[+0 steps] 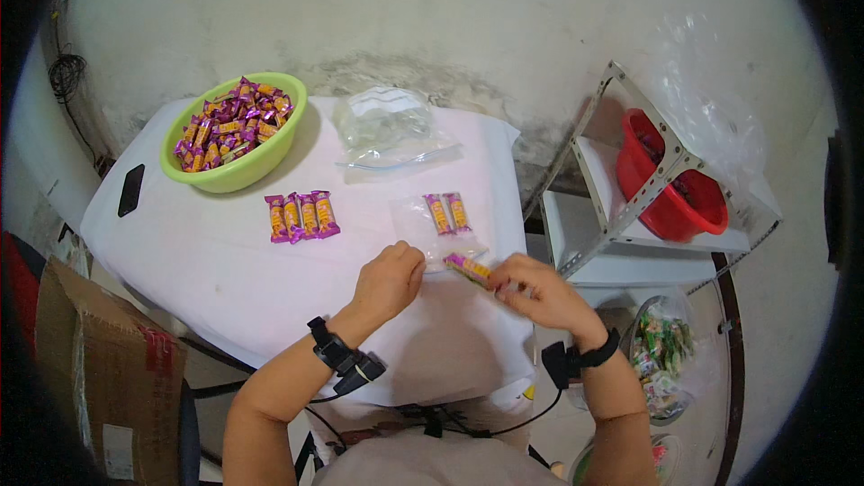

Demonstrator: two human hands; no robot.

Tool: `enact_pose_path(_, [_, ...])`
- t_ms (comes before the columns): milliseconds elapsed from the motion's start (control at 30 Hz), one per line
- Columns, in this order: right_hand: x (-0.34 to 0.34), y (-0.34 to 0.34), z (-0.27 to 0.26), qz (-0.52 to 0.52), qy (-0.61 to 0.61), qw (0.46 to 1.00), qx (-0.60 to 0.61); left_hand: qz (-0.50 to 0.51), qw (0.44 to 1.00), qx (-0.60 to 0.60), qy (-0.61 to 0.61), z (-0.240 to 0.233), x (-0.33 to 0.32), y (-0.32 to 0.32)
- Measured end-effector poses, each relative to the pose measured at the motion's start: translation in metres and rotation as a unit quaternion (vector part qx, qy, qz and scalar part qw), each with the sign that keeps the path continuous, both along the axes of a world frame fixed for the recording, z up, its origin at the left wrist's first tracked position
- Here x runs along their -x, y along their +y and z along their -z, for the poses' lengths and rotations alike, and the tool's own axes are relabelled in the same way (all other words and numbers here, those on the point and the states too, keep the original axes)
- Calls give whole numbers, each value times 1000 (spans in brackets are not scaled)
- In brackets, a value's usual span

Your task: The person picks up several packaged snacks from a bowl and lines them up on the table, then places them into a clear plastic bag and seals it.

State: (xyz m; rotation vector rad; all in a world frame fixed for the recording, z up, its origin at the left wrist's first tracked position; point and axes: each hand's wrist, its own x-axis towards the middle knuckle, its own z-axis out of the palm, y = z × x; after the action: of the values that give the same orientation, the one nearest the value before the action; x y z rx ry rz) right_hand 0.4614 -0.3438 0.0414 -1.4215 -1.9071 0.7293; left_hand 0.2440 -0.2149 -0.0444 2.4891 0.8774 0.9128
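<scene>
My left hand (pixel 391 280) grips the near edge of a clear plastic bag (pixel 405 223) lying flat on the white-covered table (pixel 270 304). Two purple and orange wrapped snack bars (pixel 447 213) lie side by side within the bag's outline. Between the fingers of my right hand (pixel 533 287) is another wrapped snack bar (pixel 470 269), its free end over the bag's near right corner. Further left, a row of several wrapped bars (pixel 302 217) lies on the cloth. A green plastic basin (pixel 290 142) at the back left holds a heap of the same bars.
A pile of clear zip bags (pixel 388 125) lies at the table's back. Near the left edge is a black phone (pixel 131 190). A metal shelf (pixel 607 236) with a red basin (pixel 665 196) stands at right, a cardboard box (pixel 111 364) at lower left.
</scene>
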Motion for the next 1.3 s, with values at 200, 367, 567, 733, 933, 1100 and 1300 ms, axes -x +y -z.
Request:
enact_pose_path(200, [26, -2, 8, 34, -111, 993, -33, -5, 1000, -13, -13, -2, -1, -2])
enact_pose_path(367, [32, 28, 46, 49, -143, 983, -109, 21, 999, -22, -29, -1, 0, -3])
enact_pose_path(567, [36, 54, 61, 63, -242, 946, -206, 36, 998, -31, -36, -1, -2, -3])
enact_pose_path(733, [34, 63, 67, 78, -290, 920, -252, 31, 999, -14, -36, -1, -2, -3])
enact_pose_path(933, [39, 65, 49, 116, -353, 895, -248, 31, 999, 7, -37, 0, -1, -2])
enact_pose_path(1100, [41, 71, 39, 102, -346, 897, -256, 40, 998, 4, -51, 0, -1, -2])
enact_pose_path(1300, [34, 94, 52, 78, -375, 878, -287, 48, 998, 11, -37, -2, -1, -2])
